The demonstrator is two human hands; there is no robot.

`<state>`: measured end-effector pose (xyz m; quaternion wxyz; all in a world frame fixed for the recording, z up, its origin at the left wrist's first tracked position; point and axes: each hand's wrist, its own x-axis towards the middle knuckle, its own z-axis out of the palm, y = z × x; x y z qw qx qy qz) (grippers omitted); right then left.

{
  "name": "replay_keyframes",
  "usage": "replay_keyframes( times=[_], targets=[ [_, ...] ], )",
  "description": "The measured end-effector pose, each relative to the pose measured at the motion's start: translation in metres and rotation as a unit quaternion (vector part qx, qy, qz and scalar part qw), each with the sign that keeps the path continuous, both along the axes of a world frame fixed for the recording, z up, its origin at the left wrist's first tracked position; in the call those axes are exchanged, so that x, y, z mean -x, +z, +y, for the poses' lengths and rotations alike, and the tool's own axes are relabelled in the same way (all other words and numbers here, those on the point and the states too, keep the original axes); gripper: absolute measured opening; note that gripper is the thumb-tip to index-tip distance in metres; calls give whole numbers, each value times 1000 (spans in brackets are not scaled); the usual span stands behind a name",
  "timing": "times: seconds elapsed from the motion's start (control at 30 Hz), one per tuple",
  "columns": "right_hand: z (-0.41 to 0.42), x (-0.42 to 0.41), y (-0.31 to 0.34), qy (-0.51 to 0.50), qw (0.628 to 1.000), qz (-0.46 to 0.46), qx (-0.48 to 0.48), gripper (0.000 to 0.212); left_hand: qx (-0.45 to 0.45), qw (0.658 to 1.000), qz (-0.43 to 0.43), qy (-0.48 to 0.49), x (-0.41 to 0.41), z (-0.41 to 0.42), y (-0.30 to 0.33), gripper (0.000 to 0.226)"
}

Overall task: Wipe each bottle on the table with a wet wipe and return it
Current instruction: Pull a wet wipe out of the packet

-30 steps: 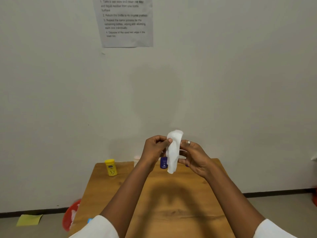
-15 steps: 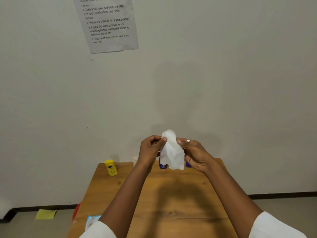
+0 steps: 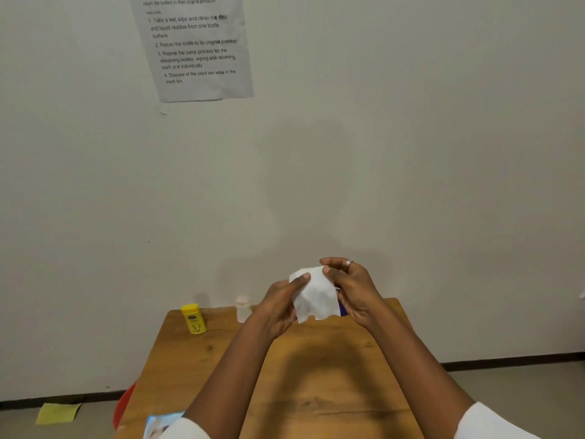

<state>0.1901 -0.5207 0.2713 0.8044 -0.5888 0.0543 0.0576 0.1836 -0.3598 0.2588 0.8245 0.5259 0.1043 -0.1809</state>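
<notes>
Both hands hold a white wet wipe [image 3: 315, 296] spread out above the far end of the wooden table [image 3: 316, 375]. My left hand [image 3: 280, 304] pinches its upper left edge with the thumb on top. My right hand [image 3: 353, 288], with a ring on one finger, pinches the upper right edge. A yellow bottle [image 3: 193, 319] stands at the table's far left. A small pale bottle [image 3: 243, 309] stands to its right by the wall. A sliver of a dark blue bottle [image 3: 342, 308] shows behind the wipe, mostly hidden.
A blue and white wipe pack [image 3: 160, 423] lies at the table's near left corner. A red bin [image 3: 125, 403] sits on the floor left of the table, with a yellow paper [image 3: 58, 413] further left. An instruction sheet [image 3: 193, 45] hangs on the wall.
The wipe has gone from a narrow hanging fold to a wider, spread sheet between both hands. The hands have drawn slightly apart and the view has shifted left and down.
</notes>
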Motion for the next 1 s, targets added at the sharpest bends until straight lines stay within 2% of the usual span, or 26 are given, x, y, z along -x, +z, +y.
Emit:
replay_keyframes(
  times=[0.13,0.27,0.37,0.43,0.5,0.6,0.67,0.8,0.93,1.0],
  targets=[
    [-7,-4,-9,-10,999,-1,-33,17,-26,997,-69,14,-7,10,-5,35],
    [-3,0,-25,-30,997,39,66,14,-15,1000,3,19,-4,13,-24,33],
    [-1,4,-36,-39,993,66,94,15,-30,998,56,7,-1,7,-32,28],
    [-2,2,-34,-41,994,68,69,17,-105,994,22,25,-11,4,-27,29],
    [-5,-2,-21,-56,998,41,15,19,-155,986,-50,32,-25,0,-13,27],
    [-16,-12,-5,-83,996,-8,-25,18,-133,984,-113,12,-38,-6,7,25],
    [-19,-14,-12,-88,996,9,-22,17,-125,989,-82,-24,-37,-10,-2,31],
    [-25,-15,-53,-99,991,89,-2,19,-137,988,40,-57,-29,-21,-55,38],
    [-41,-14,-75,-95,988,116,-24,25,-154,986,28,-58,-34,-37,-74,30],
    [-51,-8,-95,-76,980,176,-45,36,-178,982,13,-69,-40,-48,-74,27]
  ],
)
